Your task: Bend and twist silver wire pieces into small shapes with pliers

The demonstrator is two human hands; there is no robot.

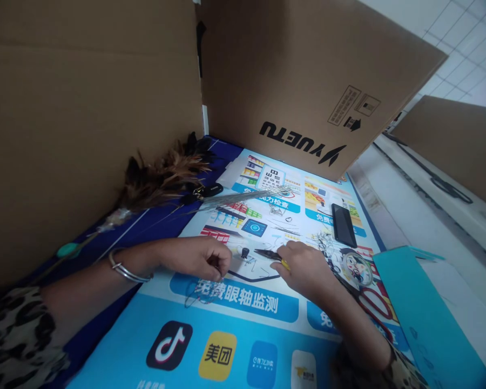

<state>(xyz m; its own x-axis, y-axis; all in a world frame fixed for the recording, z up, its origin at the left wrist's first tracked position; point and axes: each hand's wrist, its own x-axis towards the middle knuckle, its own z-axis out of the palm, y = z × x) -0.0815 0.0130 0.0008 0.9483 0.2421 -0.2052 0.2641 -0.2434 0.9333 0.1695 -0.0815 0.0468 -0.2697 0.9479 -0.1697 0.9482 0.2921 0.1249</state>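
Note:
My left hand (200,256), with a silver bangle on the wrist, is closed in a pinch. Loops of thin wire (198,294) hang below its fingertips and lie over the printed mat (243,329). My right hand (303,267) is wrapped round a pair of pliers (269,254) with yellow handles. Their dark jaws point left towards my left hand, a short gap away from it. A bundle of straight silver wires (247,197) lies beyond both hands. Small wire bits are scattered on the mat between and past them.
Tall cardboard panels (291,81) stand at the back and left. Brown feathers (162,175) and a black fob (209,190) lie along the left. On the right are a black phone (343,225), a round cartoon-printed item (354,267), red-handled scissors (376,303) and a turquoise box (425,302).

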